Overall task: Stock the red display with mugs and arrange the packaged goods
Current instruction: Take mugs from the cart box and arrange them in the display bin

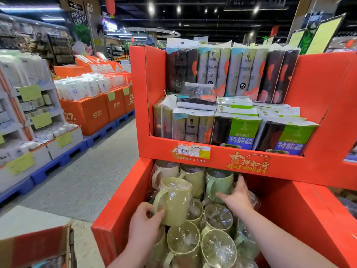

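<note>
left hand [144, 223]: gripping the yellow-green mug [174, 202] low on its side, beside the handle — holding it upright above the pile
right hand [236, 198]: reaching in with fingers spread wide, holding nothing, thumb touching the pale green mug [219, 183] in the back row
wrapped mugs [183, 240]: sitting in the lower bin of the red display [316, 89], front ones lying mouth-up
packaged goods [231, 74]: standing in rows on the upper shelf — one dark pack [197, 97] lying flat across the front row
price tag [194, 150]: sticking to the shelf's front lip
</note>
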### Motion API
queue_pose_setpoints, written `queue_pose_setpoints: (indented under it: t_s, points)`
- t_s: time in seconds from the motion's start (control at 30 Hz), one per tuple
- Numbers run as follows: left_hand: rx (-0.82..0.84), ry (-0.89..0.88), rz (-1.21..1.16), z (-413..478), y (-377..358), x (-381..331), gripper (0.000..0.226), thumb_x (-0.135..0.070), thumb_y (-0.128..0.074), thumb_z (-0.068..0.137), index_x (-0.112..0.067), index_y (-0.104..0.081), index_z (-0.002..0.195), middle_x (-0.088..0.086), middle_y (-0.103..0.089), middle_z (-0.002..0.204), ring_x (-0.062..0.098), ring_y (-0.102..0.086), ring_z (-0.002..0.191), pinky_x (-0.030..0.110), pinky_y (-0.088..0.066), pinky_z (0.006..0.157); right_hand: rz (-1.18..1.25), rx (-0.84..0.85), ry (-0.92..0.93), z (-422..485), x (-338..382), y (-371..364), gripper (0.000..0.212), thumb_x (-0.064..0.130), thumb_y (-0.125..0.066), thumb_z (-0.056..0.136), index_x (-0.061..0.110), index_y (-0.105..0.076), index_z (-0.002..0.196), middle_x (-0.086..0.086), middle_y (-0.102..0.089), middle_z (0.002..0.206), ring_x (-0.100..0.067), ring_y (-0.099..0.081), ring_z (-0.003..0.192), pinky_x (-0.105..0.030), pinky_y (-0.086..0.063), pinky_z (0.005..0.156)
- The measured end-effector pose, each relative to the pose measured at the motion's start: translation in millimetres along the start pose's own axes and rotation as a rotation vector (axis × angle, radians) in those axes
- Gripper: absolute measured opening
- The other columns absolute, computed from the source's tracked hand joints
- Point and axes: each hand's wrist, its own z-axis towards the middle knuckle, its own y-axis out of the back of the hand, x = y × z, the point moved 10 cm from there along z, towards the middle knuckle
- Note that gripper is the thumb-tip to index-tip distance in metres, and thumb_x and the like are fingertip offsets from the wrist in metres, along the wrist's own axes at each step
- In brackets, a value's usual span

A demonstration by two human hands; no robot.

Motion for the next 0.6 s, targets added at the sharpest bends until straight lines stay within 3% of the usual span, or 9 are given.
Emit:
queue_pose_setpoints:
  t_s: [0.13, 0.33, 0.6]
  points:
    - [0.001, 0.018, 0.007, 0, 0, 1, 0.013, -0.015, -0.068, 0.081, -0.008, -0.058, 0.078, 0.006, -0.058, 0.068, 0.016, -0.048, 0.057, 0.031, -0.035, 0.055, 0.044, 0.072, -0.045, 12, -5, -15, 0.101, 0.032, -0.080, 0.074, 0.014, -0.015, 0.150, -0.012, -0.037, 0.149, -0.033, -0.039, 0.134, -0.047, -0.036, 0.109]
    - [-0.024, 0.020, 0.020, 2, 3, 2, 0.015, -0.014, -0.069, 0.080, -0.006, -0.056, 0.077, 0.004, -0.055, 0.066, 0.018, -0.047, 0.058, 0.031, -0.035, 0.055, 0.181, -0.081, -0.131, 16, -16, -8, 0.088, 0.021, -0.081, 0.073, 0.006, -0.027, 0.141, -0.019, -0.049, 0.136, -0.037, -0.047, 0.125, -0.048, -0.040, 0.105]
    - [-0.005, 0.028, -0.001, 2, 0, 3, 0.014, -0.012, -0.067, 0.081, -0.005, -0.056, 0.076, 0.006, -0.057, 0.066, 0.016, -0.047, 0.056, 0.029, -0.034, 0.053, 0.101, -0.017, -0.128, 15, -11, -18, 0.095, 0.024, -0.080, 0.074, 0.008, -0.019, 0.145, -0.017, -0.036, 0.147, -0.037, -0.035, 0.136, -0.048, -0.033, 0.108]
